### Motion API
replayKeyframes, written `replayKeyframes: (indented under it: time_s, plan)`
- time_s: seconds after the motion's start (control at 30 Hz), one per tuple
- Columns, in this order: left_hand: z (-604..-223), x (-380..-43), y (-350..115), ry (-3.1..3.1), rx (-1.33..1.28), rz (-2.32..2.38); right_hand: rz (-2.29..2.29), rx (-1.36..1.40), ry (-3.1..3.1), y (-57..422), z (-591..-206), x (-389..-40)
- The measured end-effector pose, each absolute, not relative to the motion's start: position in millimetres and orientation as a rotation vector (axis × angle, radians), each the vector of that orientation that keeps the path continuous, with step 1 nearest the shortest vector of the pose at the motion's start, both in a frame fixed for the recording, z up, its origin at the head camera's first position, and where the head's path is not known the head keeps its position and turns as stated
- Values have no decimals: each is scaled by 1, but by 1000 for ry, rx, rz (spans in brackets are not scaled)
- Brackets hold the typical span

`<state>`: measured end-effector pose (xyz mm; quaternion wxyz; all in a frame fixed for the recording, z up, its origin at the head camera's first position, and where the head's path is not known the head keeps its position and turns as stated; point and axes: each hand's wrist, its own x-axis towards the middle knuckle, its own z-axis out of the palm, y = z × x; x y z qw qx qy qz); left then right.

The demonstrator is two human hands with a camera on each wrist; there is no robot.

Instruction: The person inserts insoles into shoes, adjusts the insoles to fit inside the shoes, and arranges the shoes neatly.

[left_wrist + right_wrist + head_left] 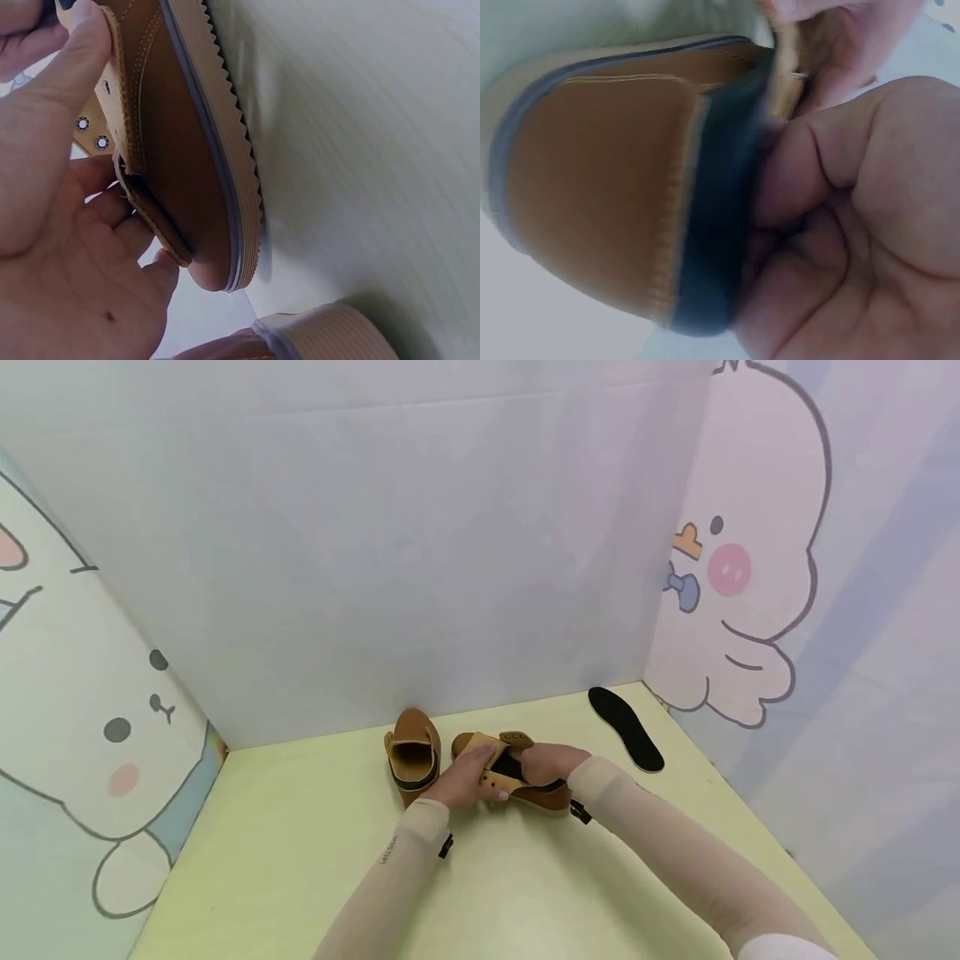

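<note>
A brown shoe (542, 798) with a tan lining lies on its sole, toe to the left in the head view. My left hand (461, 777) grips its front: the thumb (79, 56) is on the eyelet flap and the fingers are at the tongue (161, 225). Reaching into the foot opening, my right hand (549, 763) has curled fingers at a black insole (508, 766) inside the shoe; the fingertips are hidden. In the right wrist view, the shoe's dark padded collar (720, 195) lies against those fingers.
A second brown shoe (412, 727) stands just left of the held one, near the back wall. Another black insole (628, 727) lies flat at the right. Pale walls enclose the yellow-green table (300, 827) at the back and both sides.
</note>
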<state>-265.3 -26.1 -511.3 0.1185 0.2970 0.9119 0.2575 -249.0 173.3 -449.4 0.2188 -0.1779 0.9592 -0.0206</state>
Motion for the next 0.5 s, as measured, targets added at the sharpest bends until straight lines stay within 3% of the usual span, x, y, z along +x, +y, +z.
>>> replayKeyframes:
  time_s: [0.27, 0.5]
  plan:
    - [-519, -270, -14, 2609, 971, 782, 18, -273, 2674, 176, -449, -234]
    - [-526, -269, -56, 2642, 902, 846, 91, -357, 2627, 140, -455, -245]
